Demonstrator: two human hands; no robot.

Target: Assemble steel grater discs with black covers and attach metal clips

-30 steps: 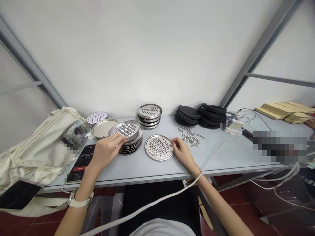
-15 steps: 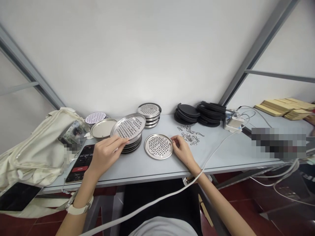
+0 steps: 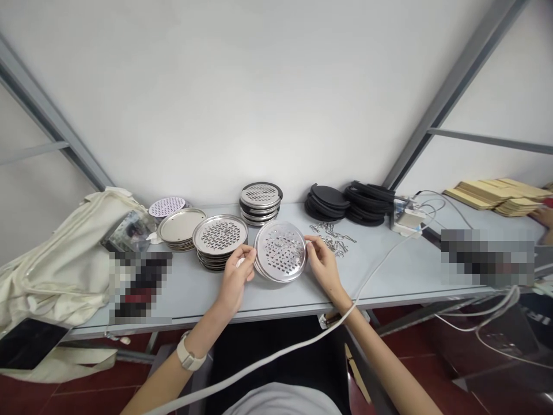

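My left hand [image 3: 235, 276] pinches the left rim of a round metal grater plate [image 3: 283, 252], its face full of raised holes. Another grater plate lies beneath it, mostly covered, with only a sliver of rim showing. My right hand [image 3: 324, 266] has its thumb and fingers closed at the right edge of these two plates; which one it grips is hard to make out. Just left of my left hand rises a stack of grater plates [image 3: 219, 235]. Small metal clasps [image 3: 334, 237] lie loose beyond my right hand.
Along the wall stand plain metal discs [image 3: 182, 225], black-rimmed graters [image 3: 261, 196] and black round parts [image 3: 330, 197]. A white cable [image 3: 298, 344] crosses before my arms. A cloth bag [image 3: 73, 253] sits left; a power strip [image 3: 408, 222] and yellow pieces [image 3: 492, 193] are right.
My left hand has carried its grater plate rightward from over the stack and laid it over the plate at my right hand. My right hand has barely moved.
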